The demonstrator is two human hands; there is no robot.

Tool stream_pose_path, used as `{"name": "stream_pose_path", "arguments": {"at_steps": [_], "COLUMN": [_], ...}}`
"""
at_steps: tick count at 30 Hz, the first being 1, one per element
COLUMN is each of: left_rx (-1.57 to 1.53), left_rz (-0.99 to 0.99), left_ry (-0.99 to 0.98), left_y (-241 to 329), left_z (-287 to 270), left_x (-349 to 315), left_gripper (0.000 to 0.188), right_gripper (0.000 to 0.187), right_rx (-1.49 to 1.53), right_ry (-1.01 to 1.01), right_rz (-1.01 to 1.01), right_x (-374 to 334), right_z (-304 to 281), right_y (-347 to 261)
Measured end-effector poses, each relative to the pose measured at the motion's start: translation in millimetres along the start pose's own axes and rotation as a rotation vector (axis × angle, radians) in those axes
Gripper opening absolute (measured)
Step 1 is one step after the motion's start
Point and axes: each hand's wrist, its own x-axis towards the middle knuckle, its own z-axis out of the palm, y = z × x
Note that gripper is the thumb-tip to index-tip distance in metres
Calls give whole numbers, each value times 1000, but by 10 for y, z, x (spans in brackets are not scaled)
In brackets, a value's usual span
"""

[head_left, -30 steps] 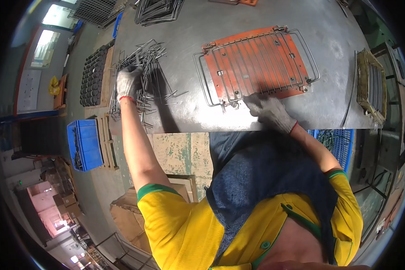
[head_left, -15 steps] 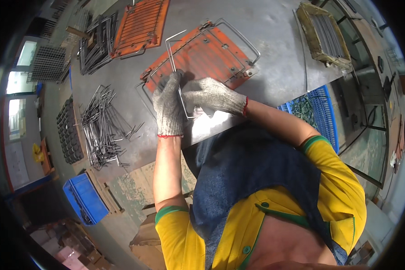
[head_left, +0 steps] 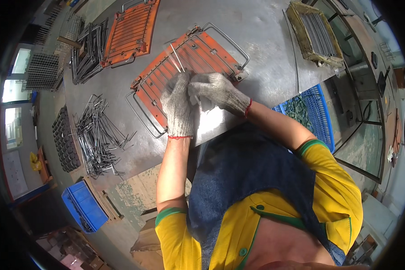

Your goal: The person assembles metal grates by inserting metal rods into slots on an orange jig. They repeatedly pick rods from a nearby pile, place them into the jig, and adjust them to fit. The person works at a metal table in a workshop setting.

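My left hand point(head_left: 177, 101), in a pale knitted glove with a red cuff, is closed around a thin bent metal wire point(head_left: 176, 58). The wire's bright ends stick up past my fingertips, partly smeared by motion; most of it is hidden by the gloves. Against it, my right hand point(head_left: 217, 90), gloved alike, has its fingers bent together on the same wire. Just beyond both hands lies an orange jig plate point(head_left: 220, 51) on the metal table, with parallel metal rods across it and wire handles at two ends.
A pile of bent wires point(head_left: 99, 135) lies to the left. Farther back are a second orange jig point(head_left: 132, 33), a stack of wire frames point(head_left: 87, 58) and a hammer point(head_left: 69, 42). A tray of rods point(head_left: 317, 33) sits at the right, above a blue basket point(head_left: 321, 112).
The bent wire has turned in my hands; its long upright part and lower bend no longer show. My hands have come closer together. The whole scene has shifted slightly left.
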Motion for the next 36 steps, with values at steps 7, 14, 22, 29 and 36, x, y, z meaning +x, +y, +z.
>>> {"name": "stream_pose_path", "arguments": {"at_steps": [7, 14, 22, 29, 36], "left_rx": [191, 1523, 2046, 2046, 1953], "left_rz": [52, 557, 472, 400, 480], "left_ry": [80, 88, -371, -380, -297], "left_y": [345, 118, -193, -198, -179], "left_z": [87, 169, 268, 319, 128], "left_x": [133, 544, 1002, 1054, 1113], "left_gripper": [12, 50, 32, 27, 33], "right_gripper": [31, 12, 15, 25, 41], "right_rx": [-683, -1559, -1651, -1506, -1094], "right_ry": [277, 202, 15, 139, 233], "right_rz": [89, -215, -31, -112, -44], "right_x": [98, 459, 481, 321, -36], "right_z": [-507, -804, -650, -696, -674], "right_y": [-644, 39, -279, -239, -616]}}
